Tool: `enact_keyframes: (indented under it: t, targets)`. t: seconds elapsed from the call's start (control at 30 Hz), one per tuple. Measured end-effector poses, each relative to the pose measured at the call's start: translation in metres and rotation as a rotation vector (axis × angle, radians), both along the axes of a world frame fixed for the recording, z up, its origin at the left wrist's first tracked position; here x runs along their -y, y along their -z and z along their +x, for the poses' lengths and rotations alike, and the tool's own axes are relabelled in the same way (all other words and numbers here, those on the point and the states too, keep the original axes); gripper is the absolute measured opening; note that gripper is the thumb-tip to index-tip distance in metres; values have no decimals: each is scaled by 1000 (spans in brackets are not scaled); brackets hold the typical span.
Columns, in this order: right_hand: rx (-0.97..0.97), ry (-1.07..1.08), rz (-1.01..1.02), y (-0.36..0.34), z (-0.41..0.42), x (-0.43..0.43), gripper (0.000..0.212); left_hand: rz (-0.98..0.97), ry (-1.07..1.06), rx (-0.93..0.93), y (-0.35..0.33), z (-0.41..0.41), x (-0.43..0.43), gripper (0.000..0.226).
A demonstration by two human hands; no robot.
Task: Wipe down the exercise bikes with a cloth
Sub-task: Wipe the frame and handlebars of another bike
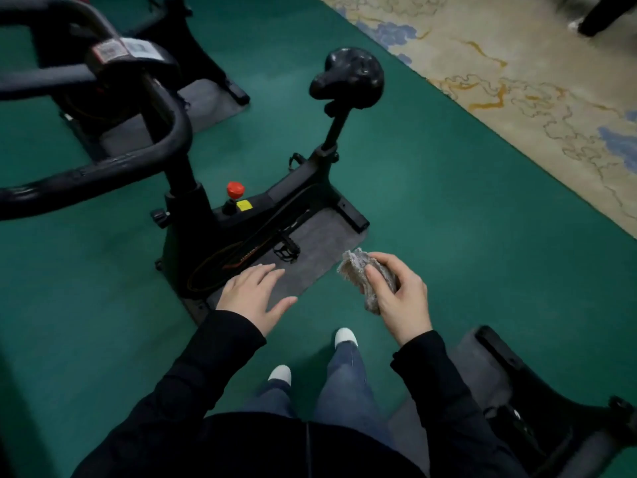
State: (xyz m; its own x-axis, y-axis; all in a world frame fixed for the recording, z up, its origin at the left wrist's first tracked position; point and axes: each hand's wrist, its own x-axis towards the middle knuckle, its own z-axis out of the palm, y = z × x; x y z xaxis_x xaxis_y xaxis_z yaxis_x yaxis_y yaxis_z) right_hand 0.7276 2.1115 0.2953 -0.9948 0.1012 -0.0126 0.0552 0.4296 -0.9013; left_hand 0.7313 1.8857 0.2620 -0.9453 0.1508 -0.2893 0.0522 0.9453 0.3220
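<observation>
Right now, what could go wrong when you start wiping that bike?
The cloth is bunched small in the right hand, so it might wipe little. The pedal sticks out low; the open left hand could bump it. Another bike's base lies close on the right, a possible trip.

Mottled grey cloth (365, 277) in the right hand (403, 294). Ahead of the left hand (253, 293), black bike (275, 201) with a red knob (235, 190) and, just beside that, a yellow label (243, 205). Under the bike and between both hands, dark grey mat (320, 250). All round, plain teal-green floor (448, 219). Far beyond the right hand, beige carpet (517, 74) patterned with blue clouds and wavy gold and grey lines. Behind the hands, black sleeves (213, 367); lower down, blue jeans (344, 384) and white shoes (345, 337).
</observation>
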Motion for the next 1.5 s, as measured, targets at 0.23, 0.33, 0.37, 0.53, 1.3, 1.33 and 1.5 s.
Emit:
enact_keyframes:
  t: [0.23, 0.33, 0.37, 0.53, 1.3, 1.33, 1.5]
  targets:
    - [-33, -252, -8, -1, -80, -21, 20, 8, -268, -10, -1, -25, -26, 61]
    - [-40, -330, 4, 0, -112, -39, 20, 7, -346, -31, -3, -41, -48, 62]
    - [-37, -357, 14, 0, -121, -45, 20, 13, -378, -37, -4, -46, -55, 61]
    - [-11, -469, 47, 4, -157, -62, 23, 27, -505, -63, -4, -58, -85, 60]
    - [28, -925, -22, 4, -235, 66, 18, 1, -917, -18, 2, -60, -16, 60]
    - [33, -937, -21, 5, -237, 74, 15, -8, -921, -12, 3, -61, -12, 61]
    - [-3, -1022, -19, 2, -239, 100, 16, -31, -986, -16, 0, -56, 0, 61]
